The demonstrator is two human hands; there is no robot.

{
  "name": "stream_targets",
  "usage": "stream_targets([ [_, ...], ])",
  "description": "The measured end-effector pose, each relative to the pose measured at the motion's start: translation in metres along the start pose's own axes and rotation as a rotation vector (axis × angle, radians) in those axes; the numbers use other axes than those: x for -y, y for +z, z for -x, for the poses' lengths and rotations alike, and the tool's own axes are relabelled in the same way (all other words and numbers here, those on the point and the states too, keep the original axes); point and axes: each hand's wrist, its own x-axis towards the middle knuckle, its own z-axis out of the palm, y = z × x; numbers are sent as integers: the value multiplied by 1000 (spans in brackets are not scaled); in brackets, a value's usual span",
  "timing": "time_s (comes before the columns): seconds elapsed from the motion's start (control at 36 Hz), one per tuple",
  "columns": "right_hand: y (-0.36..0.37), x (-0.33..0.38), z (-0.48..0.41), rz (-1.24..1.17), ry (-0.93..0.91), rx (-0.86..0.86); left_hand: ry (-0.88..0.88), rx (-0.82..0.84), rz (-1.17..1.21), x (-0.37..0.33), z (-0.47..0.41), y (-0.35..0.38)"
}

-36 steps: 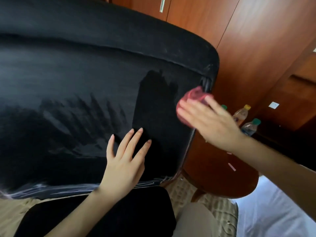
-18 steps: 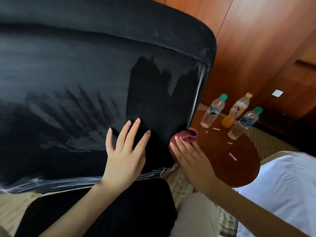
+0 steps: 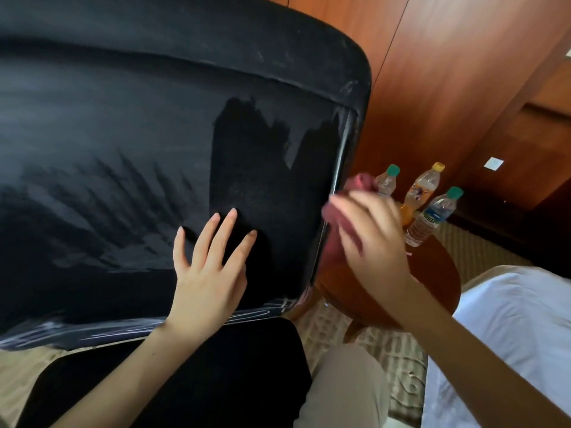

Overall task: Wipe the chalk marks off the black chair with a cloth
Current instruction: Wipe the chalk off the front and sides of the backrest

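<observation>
The black chair (image 3: 129, 156) fills the left and middle of the view, its seat smeared grey with chalk dust. A darker wiped patch sits near the right side, and white chalk lines run along the front edge. My left hand (image 3: 210, 270) lies flat on the seat with fingers spread. My right hand (image 3: 370, 239) holds a dark red cloth (image 3: 336, 239) against the chair's right edge; the hand is motion-blurred and covers much of the cloth.
A round wooden side table (image 3: 432, 279) stands right of the chair with three plastic bottles (image 3: 429, 217) and small chalk pieces on it. Wooden wardrobe panels (image 3: 432, 72) rise behind. A white bed (image 3: 519, 335) lies at the lower right, my legs at the bottom.
My right hand swept the cloth down the chair's right edge, then came back up along it. My left hand stayed flat on the seat.
</observation>
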Motion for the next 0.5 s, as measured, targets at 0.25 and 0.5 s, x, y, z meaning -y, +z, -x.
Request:
stream_targets([
  [0.25,38,2,-21,-193,302,-88,7,-15,-5,3,0,7],
  [0.5,41,15,20,-337,558,19,-2,-42,2,1,1,16],
])
